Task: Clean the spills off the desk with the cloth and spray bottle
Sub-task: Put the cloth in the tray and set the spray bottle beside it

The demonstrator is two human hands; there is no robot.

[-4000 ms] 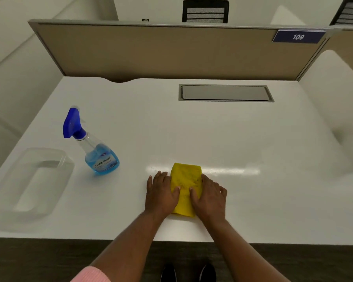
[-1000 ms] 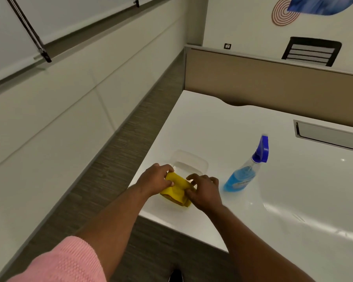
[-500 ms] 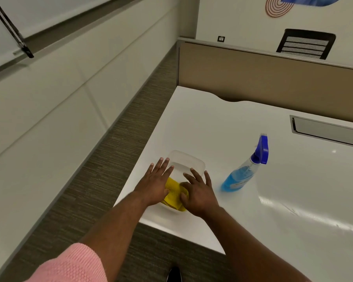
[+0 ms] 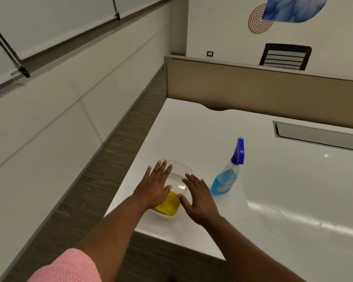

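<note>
The folded yellow cloth (image 4: 169,205) lies in the near end of a clear plastic tub (image 4: 184,167) at the desk's near left corner. My left hand (image 4: 154,186) is flat, fingers spread, over the tub's left side and partly over the cloth. My right hand (image 4: 200,197) hovers flat with fingers apart at the tub's right side, holding nothing. The spray bottle (image 4: 227,176), blue liquid with a blue trigger head, stands on the white desk (image 4: 293,190) just right of my right hand.
A tan partition (image 4: 253,88) closes the desk's far edge. A grey cable hatch (image 4: 318,135) is set in the desktop at the right. Left of the desk are carpeted floor (image 4: 102,180) and a white wall. A black chair back (image 4: 284,57) shows behind the partition.
From the desk's middle, both hands carried the cloth to the tub. They have released it there, and my fingers have spread flat and lifted apart.
</note>
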